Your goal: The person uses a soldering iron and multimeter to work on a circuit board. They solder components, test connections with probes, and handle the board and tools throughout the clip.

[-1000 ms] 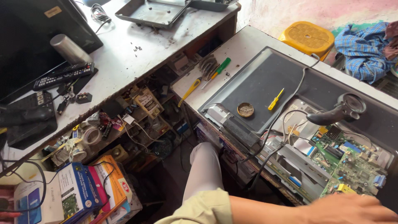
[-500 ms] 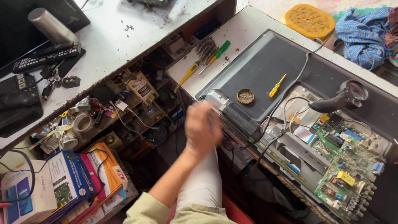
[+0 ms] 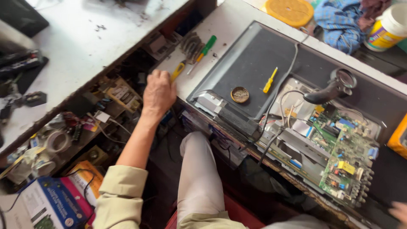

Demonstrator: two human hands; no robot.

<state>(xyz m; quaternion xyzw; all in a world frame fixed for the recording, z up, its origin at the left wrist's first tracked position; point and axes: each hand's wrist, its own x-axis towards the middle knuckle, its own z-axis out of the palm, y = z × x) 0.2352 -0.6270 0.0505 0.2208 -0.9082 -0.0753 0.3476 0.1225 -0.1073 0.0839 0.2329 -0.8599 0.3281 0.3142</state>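
At bench edge, left hand (image 3: pixel 158 91) now reaching yellow-handled pliers (image 3: pixel 177 71)

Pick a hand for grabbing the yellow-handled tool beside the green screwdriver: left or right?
Left, likely. The left hand is already right next to the yellow-handled tool. The right hand is barely in view at the far corner, beyond the circuit board.

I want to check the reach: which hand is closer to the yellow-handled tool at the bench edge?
The left hand: its fingers are at the yellow-handled tool, seemingly touching its handle. The right hand is only partly visible at the lower right frame edge, far away beyond the green circuit board.
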